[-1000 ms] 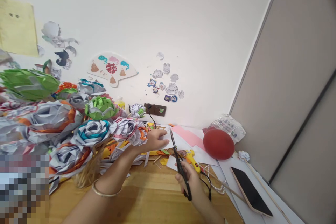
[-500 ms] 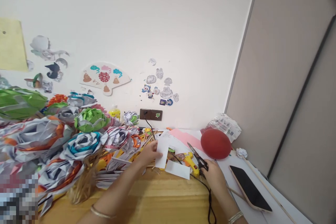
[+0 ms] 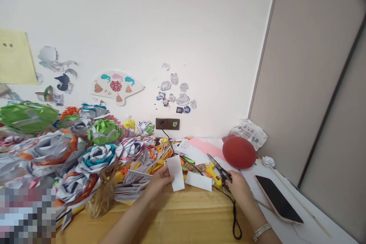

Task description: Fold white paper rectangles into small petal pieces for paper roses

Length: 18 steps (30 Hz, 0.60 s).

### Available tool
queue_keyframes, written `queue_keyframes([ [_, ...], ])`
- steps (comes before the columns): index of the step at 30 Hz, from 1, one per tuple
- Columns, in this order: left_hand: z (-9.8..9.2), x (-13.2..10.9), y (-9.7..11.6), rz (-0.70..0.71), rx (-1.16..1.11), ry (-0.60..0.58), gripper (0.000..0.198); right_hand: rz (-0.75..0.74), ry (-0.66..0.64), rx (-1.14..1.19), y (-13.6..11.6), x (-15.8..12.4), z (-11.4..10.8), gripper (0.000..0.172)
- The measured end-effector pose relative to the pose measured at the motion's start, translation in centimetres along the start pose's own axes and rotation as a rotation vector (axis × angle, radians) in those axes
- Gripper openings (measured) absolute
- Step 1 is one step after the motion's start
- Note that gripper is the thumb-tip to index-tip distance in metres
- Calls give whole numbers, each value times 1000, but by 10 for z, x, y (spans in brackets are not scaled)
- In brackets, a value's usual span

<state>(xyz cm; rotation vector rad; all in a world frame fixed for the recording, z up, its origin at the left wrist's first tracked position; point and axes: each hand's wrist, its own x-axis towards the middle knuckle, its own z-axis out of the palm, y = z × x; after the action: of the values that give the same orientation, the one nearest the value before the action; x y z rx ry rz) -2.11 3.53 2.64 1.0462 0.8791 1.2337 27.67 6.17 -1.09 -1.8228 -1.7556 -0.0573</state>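
Note:
My left hand [image 3: 159, 181] pinches a small white paper rectangle [image 3: 176, 174] by its left edge, holding it slightly tilted over the front of the desk. A second white paper rectangle [image 3: 199, 181] lies just to the right of it. My right hand [image 3: 238, 185] has its fingers at the black handles of a pair of scissors [image 3: 219, 168], whose blades point away and to the left. Right beside the scissors is a yellow glue gun [image 3: 212, 173], partly covered by them. A black cord [image 3: 235, 213] loops down near my right wrist.
Many folded paper flowers [image 3: 98, 156] crowd the left side, with paper strips [image 3: 135, 183] beside them. A red balloon-like oval [image 3: 239, 152] sits at the back right, near a plastic bag [image 3: 249, 131]. A phone [image 3: 278, 199] and a thin wooden stick [image 3: 303, 202] lie on the right.
The paper in my left hand has come slightly closer and tilted, its top now leaning left. The view has shifted a little to the left. My right hand stays at the scissors.

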Motion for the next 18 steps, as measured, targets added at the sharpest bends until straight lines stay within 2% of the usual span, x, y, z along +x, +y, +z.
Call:
queue_keyframes([
  [4,-8,9,-1,25,56,38,40,-2,27,-10,-3,1,-6,29],
  [7,-8,10,-2,49,138,13,41,-34,66,16,-17,-1,-9,26],
  [9,0,5,-5,78,214,-36,39,-129,38,203,-34,-8,-7,25],
  [12,21,-8,-17,115,355,-110,26,-287,-210,703,-67,-25,0,35],
  [13,28,-13,-22,118,398,-132,25,-340,-288,772,-76,-30,2,35],
  [14,33,-17,-26,122,437,-158,26,-366,-317,792,-84,-35,3,27],
  [15,37,-20,-30,132,471,-179,28,-378,-310,784,-89,-38,4,24],
  [16,40,-21,-34,146,514,-184,31,-362,-287,776,-92,-39,4,27],
  [18,40,-21,-40,157,573,-150,30,-233,-193,842,-92,-35,2,33],
])
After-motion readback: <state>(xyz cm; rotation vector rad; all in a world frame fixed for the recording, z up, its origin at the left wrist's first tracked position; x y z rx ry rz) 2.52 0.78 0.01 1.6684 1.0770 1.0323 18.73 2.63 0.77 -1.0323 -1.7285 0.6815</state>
